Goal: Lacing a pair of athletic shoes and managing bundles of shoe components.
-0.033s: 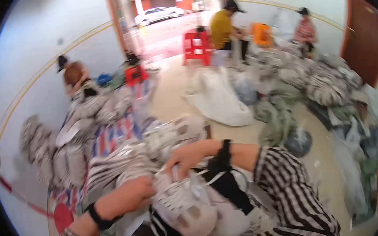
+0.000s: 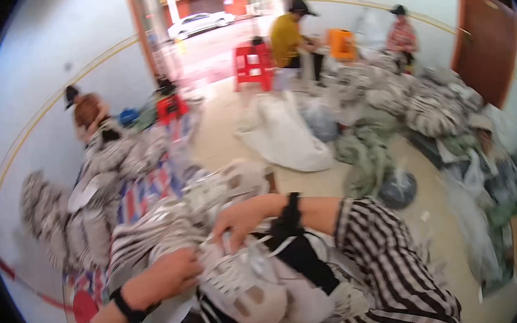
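Note:
A pale pinkish-white shoe upper with white laces lies in front of me, its toe toward me. My right hand reaches over it, fingers closed at the far end by the top of the lacing; the fingertips are partly hidden. My left hand is closed in a pinch at the upper's left edge, and what it holds cannot be made out. Under and beside it lie another pale upper and black cloth with white cord. Beyond my hands rests one more pale upper on a striped grey-white bundle.
Several bundles lie on a striped sheet at left. A white sack, green sacks and a dark round bag lie ahead and right. Seated people work near red stools. A brown door stands at right.
The whole view has shifted slightly, so the room and my hands sit a little farther left. Both hands stay at the shoe upper with nearly the same grip.

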Available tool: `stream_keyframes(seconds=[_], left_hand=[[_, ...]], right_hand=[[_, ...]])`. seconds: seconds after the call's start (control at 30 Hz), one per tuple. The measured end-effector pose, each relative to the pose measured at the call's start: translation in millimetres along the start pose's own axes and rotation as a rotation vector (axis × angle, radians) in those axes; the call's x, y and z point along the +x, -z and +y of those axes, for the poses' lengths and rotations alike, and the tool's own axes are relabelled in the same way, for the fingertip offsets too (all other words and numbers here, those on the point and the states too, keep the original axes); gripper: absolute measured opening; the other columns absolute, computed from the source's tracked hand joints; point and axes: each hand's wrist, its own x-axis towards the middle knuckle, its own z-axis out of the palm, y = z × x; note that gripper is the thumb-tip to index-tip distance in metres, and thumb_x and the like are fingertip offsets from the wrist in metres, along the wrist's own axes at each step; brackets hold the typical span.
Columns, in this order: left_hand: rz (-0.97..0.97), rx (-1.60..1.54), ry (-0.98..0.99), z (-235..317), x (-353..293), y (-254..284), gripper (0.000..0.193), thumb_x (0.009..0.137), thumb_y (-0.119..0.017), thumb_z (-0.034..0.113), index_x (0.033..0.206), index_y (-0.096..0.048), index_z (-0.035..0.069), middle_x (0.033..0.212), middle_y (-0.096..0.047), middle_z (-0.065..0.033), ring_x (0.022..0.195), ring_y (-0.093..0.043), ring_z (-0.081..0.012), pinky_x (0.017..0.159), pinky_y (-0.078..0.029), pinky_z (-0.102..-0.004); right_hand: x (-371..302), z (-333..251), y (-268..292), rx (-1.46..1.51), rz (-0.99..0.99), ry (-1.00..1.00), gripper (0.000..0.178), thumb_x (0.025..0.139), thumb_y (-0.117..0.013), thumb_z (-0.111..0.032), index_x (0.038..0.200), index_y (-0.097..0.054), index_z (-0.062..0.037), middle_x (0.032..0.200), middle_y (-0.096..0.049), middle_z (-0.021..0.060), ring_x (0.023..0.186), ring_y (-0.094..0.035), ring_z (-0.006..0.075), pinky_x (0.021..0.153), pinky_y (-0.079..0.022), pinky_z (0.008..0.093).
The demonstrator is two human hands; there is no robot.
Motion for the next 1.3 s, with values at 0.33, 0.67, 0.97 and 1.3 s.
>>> stream_keyframes(seconds=[0.33, 0.67, 0.97, 1.3], left_hand=[[-0.022, -0.015, 0.032, 6.7, 3.9, 5.3, 0.016, 0.072, -0.069, 0.014, 0.081, -0.061, 0.004, 0.084, -0.053, -0.0118, 0.086, -0.055, -0.0295, 0.073, -0.045, -0.0381], [-0.053, -0.120, -0.028, 4.2, 8.5, 6.3, 0.015, 0.075, -0.058, 0.014, 0.078, -0.061, -0.001, 0.082, -0.054, -0.0159, 0.081, -0.054, -0.0337, 0.071, -0.045, -0.0384], [-0.112, 0.070, 0.184, -5.5, 20.5, -14.6, 0.020, 0.072, -0.056, 0.019, 0.069, -0.064, 0.001, 0.071, -0.060, -0.0188, 0.074, -0.060, -0.0357, 0.069, -0.048, -0.0416], [0.213, -0.196, 0.275, 6.9, 13.3, -30.0, 0.010, 0.077, -0.055, 0.009, 0.080, -0.059, 0.000, 0.082, -0.056, -0.0194, 0.076, -0.056, -0.0366, 0.067, -0.045, -0.0411]], right_hand=[[2.0, -4.1, 7.3, 0.272, -0.087, -0.223, 0.018, 0.079, -0.070, -0.012, 0.091, -0.064, 0.0010, 0.080, -0.063, 0.0073, 0.067, -0.060, 0.0123, 0.058, -0.054, 0.0256], [3.4, -15.2, -6.8, 0.273, -0.085, -0.219, 0.011, 0.079, -0.064, -0.011, 0.080, -0.062, -0.0002, 0.072, -0.060, 0.0028, 0.063, -0.059, 0.0112, 0.051, -0.049, 0.0260], [32.1, -57.0, -32.2, -0.807, 0.110, -0.249, 0.016, 0.059, -0.061, -0.011, 0.074, -0.066, -0.0084, 0.076, -0.065, 0.0133, 0.080, -0.064, 0.0297, 0.062, -0.046, 0.0412], [19.7, -25.5, -36.0, -0.282, 0.374, -0.282, 0.011, 0.067, -0.055, -0.009, 0.076, -0.060, -0.0049, 0.074, -0.062, 0.0137, 0.071, -0.059, 0.0309, 0.060, -0.044, 0.0400]])
